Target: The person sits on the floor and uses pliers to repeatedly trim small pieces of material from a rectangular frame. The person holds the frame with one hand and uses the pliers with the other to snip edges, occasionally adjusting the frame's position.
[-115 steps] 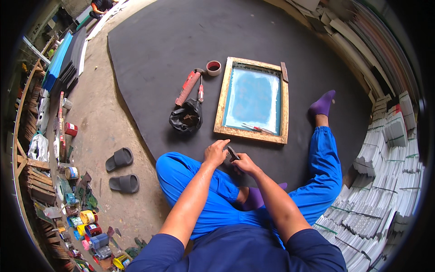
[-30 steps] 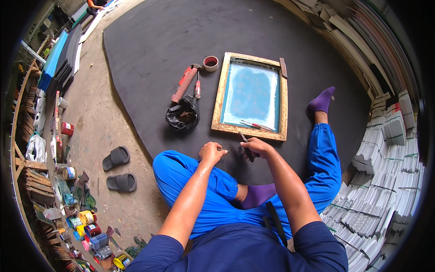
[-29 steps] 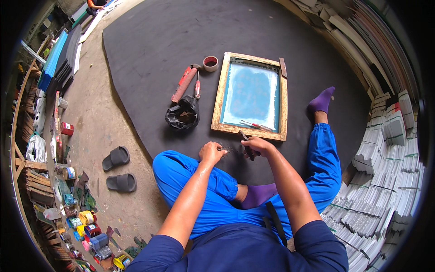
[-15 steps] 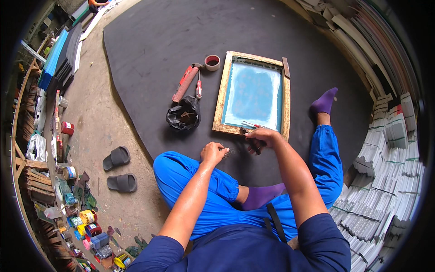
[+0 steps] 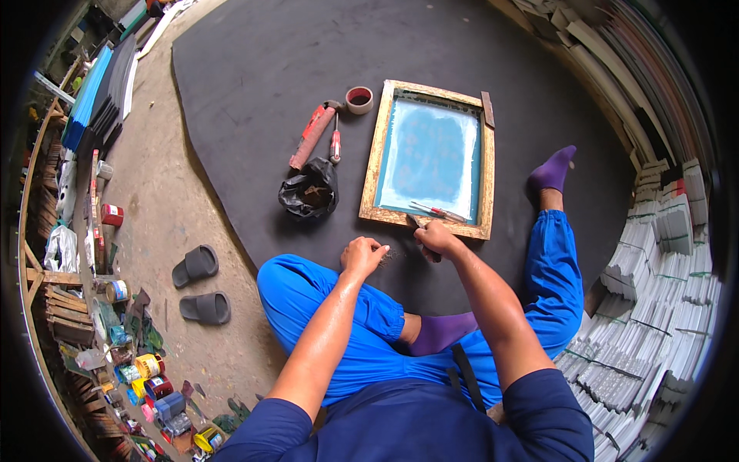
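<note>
In front of me on the dark mat, my left hand (image 5: 362,256) is closed in a pinch, with what it holds too small to make out. Small dark bits (image 5: 391,256) lie just beside its fingertips. My right hand (image 5: 436,238) is wrapped round dark-handled pliers (image 5: 416,221), whose tip points toward the near edge of a wooden screen-printing frame (image 5: 385,215). The frame's mesh (image 5: 428,154) is blue with a whitish border. A thin red-handled tool (image 5: 450,215) lies across the frame's near end.
Left of the frame are a black plastic bag (image 5: 309,189), a red cutter-like tool (image 5: 314,137), a red screwdriver (image 5: 336,145) and a tape roll (image 5: 359,100). Sandals (image 5: 202,266) rest on the concrete. Bundled white stacks (image 5: 647,308) line the right; paint cans (image 5: 150,366) stand at left.
My right hand has shifted slightly left, and its fingers have closed tighter round the pliers, whose handles were spread before. The left hand stays almost in place.
</note>
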A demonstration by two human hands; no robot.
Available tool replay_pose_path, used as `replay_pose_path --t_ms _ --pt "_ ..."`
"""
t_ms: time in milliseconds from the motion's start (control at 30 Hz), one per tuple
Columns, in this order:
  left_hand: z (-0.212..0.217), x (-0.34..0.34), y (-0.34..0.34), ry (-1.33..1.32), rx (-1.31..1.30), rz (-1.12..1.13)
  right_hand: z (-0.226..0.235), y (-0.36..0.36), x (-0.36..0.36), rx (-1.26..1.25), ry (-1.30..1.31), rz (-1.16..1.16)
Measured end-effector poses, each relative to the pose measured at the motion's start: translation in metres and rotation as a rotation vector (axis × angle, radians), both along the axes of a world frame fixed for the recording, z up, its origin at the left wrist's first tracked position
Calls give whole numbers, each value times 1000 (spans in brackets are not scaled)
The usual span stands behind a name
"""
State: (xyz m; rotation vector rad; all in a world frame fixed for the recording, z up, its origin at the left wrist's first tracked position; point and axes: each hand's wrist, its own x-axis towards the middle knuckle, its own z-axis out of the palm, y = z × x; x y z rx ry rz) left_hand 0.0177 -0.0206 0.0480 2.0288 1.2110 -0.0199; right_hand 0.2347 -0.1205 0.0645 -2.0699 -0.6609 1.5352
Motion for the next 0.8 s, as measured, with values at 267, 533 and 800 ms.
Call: replay_pose_path --t_ms 267,533,800 --pt "-9 -3 1 -30 13 35 4 -4 -49 -37 -560 22" --pt "-20 -4 9 -289 -432 249 -9 -24 -72 103 -551 206" --pt "-30 -12 16 -334 -679 303 -10 -29 -92 231 -476 440"
